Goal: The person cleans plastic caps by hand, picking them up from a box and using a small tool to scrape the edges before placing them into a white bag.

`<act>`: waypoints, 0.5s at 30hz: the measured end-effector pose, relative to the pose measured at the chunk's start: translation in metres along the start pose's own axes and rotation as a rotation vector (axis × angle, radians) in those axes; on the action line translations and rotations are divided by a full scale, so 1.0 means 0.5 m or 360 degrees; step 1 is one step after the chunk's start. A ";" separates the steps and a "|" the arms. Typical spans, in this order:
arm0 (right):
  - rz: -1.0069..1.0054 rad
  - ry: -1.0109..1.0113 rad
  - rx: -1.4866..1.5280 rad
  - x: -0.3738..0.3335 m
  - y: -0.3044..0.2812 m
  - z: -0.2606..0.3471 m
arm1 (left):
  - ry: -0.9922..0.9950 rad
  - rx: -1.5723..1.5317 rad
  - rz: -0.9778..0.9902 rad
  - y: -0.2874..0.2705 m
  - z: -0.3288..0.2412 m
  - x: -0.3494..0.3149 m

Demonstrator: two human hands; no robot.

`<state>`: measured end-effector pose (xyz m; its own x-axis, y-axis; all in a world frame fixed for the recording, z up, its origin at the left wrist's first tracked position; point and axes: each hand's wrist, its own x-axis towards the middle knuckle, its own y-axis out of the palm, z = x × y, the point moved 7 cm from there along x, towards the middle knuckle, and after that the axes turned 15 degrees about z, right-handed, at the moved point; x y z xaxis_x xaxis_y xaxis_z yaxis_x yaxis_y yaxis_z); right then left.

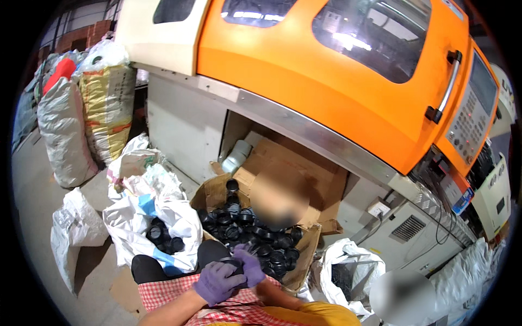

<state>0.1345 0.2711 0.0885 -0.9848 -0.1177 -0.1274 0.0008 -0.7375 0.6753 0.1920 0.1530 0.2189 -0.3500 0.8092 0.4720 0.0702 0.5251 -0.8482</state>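
Observation:
Both my hands wear purple gloves and meet above my lap, over a red-and-white checked apron [163,289]. My left hand [217,282] is closed on a black round plastic cap [232,263], its fingers lying across the near side. From the right, my right hand [251,267] wraps round the same cap; part of the cap is hidden under the fingers. Just beyond my hands stands a cardboard box [302,259] holding a heap of black caps [258,234]. To the left, a white woven sack [128,233] gapes, with several black caps [163,236] inside.
An orange and cream machine [304,81] with a control panel [473,108] fills the far side. A white bag [353,261] with dark scraps stands at right. Full sacks [65,130] stand at far left; an upright white sack [79,223] is nearer. Two areas are blurred.

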 end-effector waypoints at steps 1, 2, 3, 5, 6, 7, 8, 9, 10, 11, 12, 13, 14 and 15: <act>-0.0070 0.0073 0.0219 -0.002 0.013 -0.005 | 0.0026 0.0005 -0.0100 -0.009 0.004 -0.007; 0.0209 -0.0073 -0.0169 0.002 0.052 0.040 | -0.0008 0.0023 -0.0168 -0.019 0.019 -0.002; 0.0023 -0.0021 -0.0052 0.009 0.042 0.042 | 0.0001 0.0026 -0.0204 -0.033 0.023 0.009; 0.0091 -0.0125 -0.0237 0.017 0.072 0.081 | 0.0106 0.0027 -0.0328 -0.072 0.026 0.013; 0.0187 -0.0234 -0.0367 0.012 0.102 0.111 | -0.0025 -0.0162 -0.0438 -0.065 0.043 -0.002; 0.0223 -0.0273 -0.0417 0.008 0.119 0.127 | -0.0016 -0.0163 -0.0514 -0.074 0.040 -0.015; 0.0247 -0.0255 -0.0363 0.020 0.118 0.120 | 0.0120 -0.0014 -0.0543 -0.083 0.022 -0.020; 0.0283 -0.0195 -0.0225 0.040 0.113 0.100 | 0.0217 0.0154 -0.0555 -0.080 0.009 -0.032; 0.0296 -0.0125 0.0184 0.055 0.101 0.080 | 0.0188 0.0093 -0.0566 -0.065 0.021 -0.037; 0.0283 -0.0062 0.0583 0.067 0.099 0.066 | 0.0000 -0.0259 -0.0554 -0.038 0.063 -0.044; 0.0057 -0.0041 0.0708 0.066 0.096 0.062 | -0.0154 -0.0587 -0.0541 -0.027 0.111 -0.058; 0.0203 -0.0110 0.0549 0.056 0.121 0.078 | -0.0303 -0.0214 -0.0600 -0.051 0.122 -0.074; 0.0346 -0.0184 0.0393 0.045 0.139 0.091 | -0.0362 -0.0037 -0.0663 -0.080 0.141 -0.090; 0.0180 -0.0331 0.0233 0.026 0.113 0.115 | -0.0406 0.0126 -0.0734 -0.111 0.160 -0.096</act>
<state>0.1117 0.2659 0.1666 -0.9944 -0.0434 0.0964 0.1024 -0.6219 0.7764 0.1303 0.0641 0.2241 -0.5445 0.4043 0.7349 -0.2115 0.7817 -0.5868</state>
